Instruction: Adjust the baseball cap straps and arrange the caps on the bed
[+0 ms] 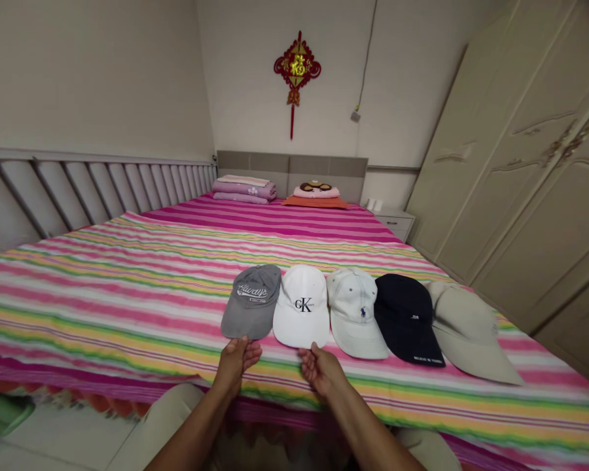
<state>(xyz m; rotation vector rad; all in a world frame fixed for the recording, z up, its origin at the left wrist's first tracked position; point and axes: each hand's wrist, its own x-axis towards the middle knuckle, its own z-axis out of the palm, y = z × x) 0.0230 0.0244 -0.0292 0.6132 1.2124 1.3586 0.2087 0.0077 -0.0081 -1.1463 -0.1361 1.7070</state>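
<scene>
Several caps lie side by side on the striped bedspread [167, 307]. From left to right they are a grey cap [253, 304], a white CK cap [303, 307], a pale cap with a small blue emblem [356, 314], a dark navy cap [408, 317] and a beige cap [468, 330]. My left hand [236, 361] is at the brim of the grey cap, palm up with its fingers apart. At the front edge of the white cap's brim is my right hand [320, 368], thumb at the brim and fingers curled; whether it pinches the brim is unclear.
Folded purple bedding [244, 190] and a pink pillow on an orange cloth [315, 201] lie by the headboard [324, 167]. A railing [103, 183] runs along the left. Wardrobes [520, 163] and a small nightstand [395, 221] stand at the right.
</scene>
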